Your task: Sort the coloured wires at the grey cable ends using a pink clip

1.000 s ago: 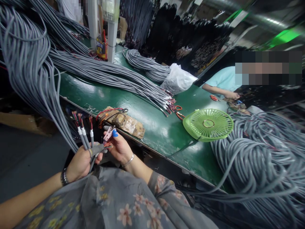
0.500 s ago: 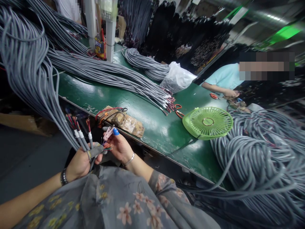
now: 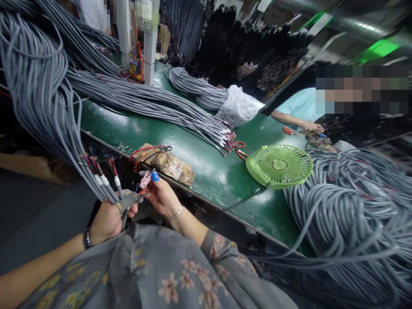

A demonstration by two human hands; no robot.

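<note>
My left hand [image 3: 107,219] is closed around several grey cables [image 3: 110,196], with a grey wrap on its thumb. White-banded ends with red and dark wires [image 3: 113,166] rise from this bunch. From under the thumb, one cable's thin coloured wires [image 3: 142,194] fan out toward my right hand [image 3: 162,199]. That hand is closed on a small pink tool [image 3: 146,179], its exact kind unclear, held right at the wires. A blue cover [image 3: 155,176] sits on one of its digits. Its other fingertips are partly hidden.
On the green table [image 3: 206,171] lie a taped brown block [image 3: 174,165], a long grey cable bundle [image 3: 154,101], a green fan [image 3: 279,166] and a white plastic bag [image 3: 240,105]. Coiled cables [image 3: 347,201] pile up at right. Across the table, a co-worker's hand [image 3: 313,127] handles something.
The bunch of cable ends in my left hand has tilted slightly left. The coloured wires now spread more at the pink tool. Both hands keep their hold.
</note>
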